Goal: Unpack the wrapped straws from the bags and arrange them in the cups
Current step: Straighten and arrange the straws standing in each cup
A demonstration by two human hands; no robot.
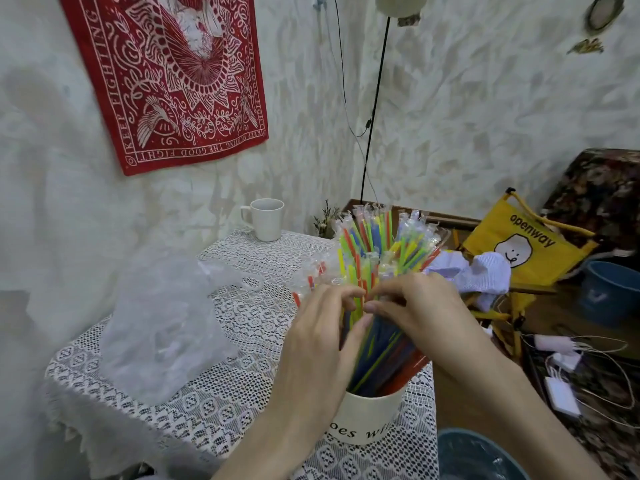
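Both hands, left (322,327) and right (415,306), grasp wrapped multicoloured plastic straws (377,258) in the cream lettered cup (367,417) (arranging step); next, fill the white mug (266,220).

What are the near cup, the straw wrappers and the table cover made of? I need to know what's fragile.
Near cup: likely glazed ceramic, smooth cream sheen, printed lettering.
Straw wrappers: thin clear plastic film, glinting, crimped ends.
Table cover: white lace fabric, openwork pattern with holes.
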